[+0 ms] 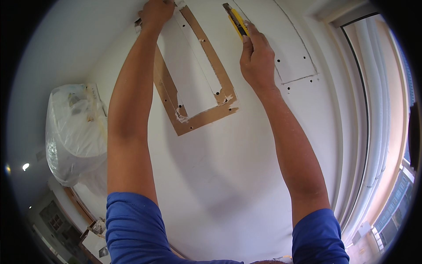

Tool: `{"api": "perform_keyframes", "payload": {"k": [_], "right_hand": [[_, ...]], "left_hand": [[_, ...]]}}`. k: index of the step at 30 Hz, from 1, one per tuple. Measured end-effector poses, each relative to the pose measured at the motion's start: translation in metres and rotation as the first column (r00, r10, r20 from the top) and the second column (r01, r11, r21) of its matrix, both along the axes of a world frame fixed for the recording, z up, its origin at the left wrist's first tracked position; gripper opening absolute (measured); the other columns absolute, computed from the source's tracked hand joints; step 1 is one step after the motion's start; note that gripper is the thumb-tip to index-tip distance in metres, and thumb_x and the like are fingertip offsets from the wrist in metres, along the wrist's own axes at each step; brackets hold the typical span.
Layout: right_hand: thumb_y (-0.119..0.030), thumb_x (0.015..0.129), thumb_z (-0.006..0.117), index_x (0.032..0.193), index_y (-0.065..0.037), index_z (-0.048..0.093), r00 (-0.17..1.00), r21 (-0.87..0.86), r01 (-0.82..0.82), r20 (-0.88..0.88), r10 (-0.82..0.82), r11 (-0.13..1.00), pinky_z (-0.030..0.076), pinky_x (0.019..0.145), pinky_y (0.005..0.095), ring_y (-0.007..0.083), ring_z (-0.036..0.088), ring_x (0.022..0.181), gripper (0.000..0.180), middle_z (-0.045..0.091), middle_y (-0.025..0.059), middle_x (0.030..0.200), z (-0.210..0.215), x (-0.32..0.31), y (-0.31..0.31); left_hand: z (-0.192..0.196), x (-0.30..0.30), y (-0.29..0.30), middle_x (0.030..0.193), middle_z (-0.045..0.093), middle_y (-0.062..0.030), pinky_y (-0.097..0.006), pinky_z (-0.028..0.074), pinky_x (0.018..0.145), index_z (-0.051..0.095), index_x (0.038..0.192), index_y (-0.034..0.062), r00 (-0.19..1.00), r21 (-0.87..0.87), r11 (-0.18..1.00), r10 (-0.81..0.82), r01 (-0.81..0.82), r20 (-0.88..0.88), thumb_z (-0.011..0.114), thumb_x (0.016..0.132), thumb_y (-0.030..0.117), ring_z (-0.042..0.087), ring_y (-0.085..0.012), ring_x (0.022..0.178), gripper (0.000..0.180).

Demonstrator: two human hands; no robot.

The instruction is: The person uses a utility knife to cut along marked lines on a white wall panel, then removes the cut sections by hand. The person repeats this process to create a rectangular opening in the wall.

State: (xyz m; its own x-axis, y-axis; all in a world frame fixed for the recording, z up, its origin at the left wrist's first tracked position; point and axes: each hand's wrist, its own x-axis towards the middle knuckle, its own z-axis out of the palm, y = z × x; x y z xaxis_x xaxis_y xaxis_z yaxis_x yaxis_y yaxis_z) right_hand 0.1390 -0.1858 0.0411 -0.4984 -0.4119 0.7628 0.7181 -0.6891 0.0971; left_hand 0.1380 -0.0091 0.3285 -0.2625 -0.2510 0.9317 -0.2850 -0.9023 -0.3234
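In my right hand is a yellow snap-off utility knife, its blade end pointing up and left, close to the white wall panel. My left hand is raised to the upper left end of a brown U-shaped border on the panel. Its fingers are bent and closed, and what they hold is hidden; a small dark and whitish scrap shows beside them. The border looks like bared brown paper, with ragged white bits along its inner edge and several dark screw spots.
Right of the knife, a dark-outlined rectangle marks the panel, with dark screw spots around it. A plastic-wrapped unit hangs at left. A window with a pale curtain runs down the right side.
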Motion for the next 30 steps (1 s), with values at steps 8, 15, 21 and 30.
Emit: {"api": "perform_keyframes", "payload": {"k": [8, 15, 21, 30], "right_hand": [[-0.007, 0.105, 0.055, 0.142, -0.002, 0.057, 0.999, 0.000, -0.016, 0.028, 0.016, 1.000, 0.056, 0.076, 0.0455, 0.0360, 0.068, 0.085, 0.037, 0.066, 0.0201, 0.101, 0.000, 0.004, 0.008], [-0.006, 0.104, 0.055, 0.140, -0.002, 0.057, 0.999, -0.001, -0.053, -0.001, 0.053, 0.999, 0.056, 0.076, 0.0475, 0.0381, 0.068, 0.085, 0.037, 0.066, 0.0206, 0.100, -0.001, -0.004, 0.004], [-0.005, 0.104, 0.055, 0.140, -0.002, 0.058, 1.000, 0.005, -0.021, 0.022, 0.021, 1.000, 0.056, 0.076, 0.0481, 0.0398, 0.068, 0.084, 0.036, 0.066, 0.0209, 0.100, 0.000, -0.002, 0.002], [-0.005, 0.104, 0.055, 0.140, -0.003, 0.058, 0.999, -0.003, -0.038, 0.025, 0.038, 0.999, 0.056, 0.076, 0.0490, 0.0403, 0.068, 0.086, 0.036, 0.066, 0.0210, 0.103, -0.001, -0.002, 0.003]], "left_hand": [[0.050, 0.032, 0.006, 0.103, 0.076, -0.0205, -0.052, 0.056, 0.089, 0.081, 0.103, 0.0090, 0.991, 0.233, 0.970, -0.099, 0.076, 0.090, 0.060, 0.092, 0.021, 0.071, -0.0427, 0.099, 0.026], [0.039, 0.023, -0.019, 0.104, 0.076, -0.0200, -0.050, 0.056, 0.089, 0.080, 0.096, 0.0105, 0.990, 0.137, 0.988, -0.088, 0.072, 0.109, 0.062, 0.086, 0.015, 0.071, -0.0402, 0.100, 0.021], [0.045, 0.026, -0.017, 0.100, 0.075, -0.0187, -0.051, 0.056, 0.089, 0.075, 0.098, 0.0086, 0.968, 0.220, 0.968, 0.064, -0.119, 0.241, 0.061, 0.089, 0.011, 0.071, -0.0393, 0.099, 0.017], [0.040, 0.012, -0.012, 0.101, 0.074, -0.0214, -0.051, 0.056, 0.086, 0.071, 0.097, 0.0029, 0.941, 0.316, 0.906, 0.199, -0.283, 0.273, 0.058, 0.091, 0.009, 0.071, -0.0412, 0.099, 0.015]]}}
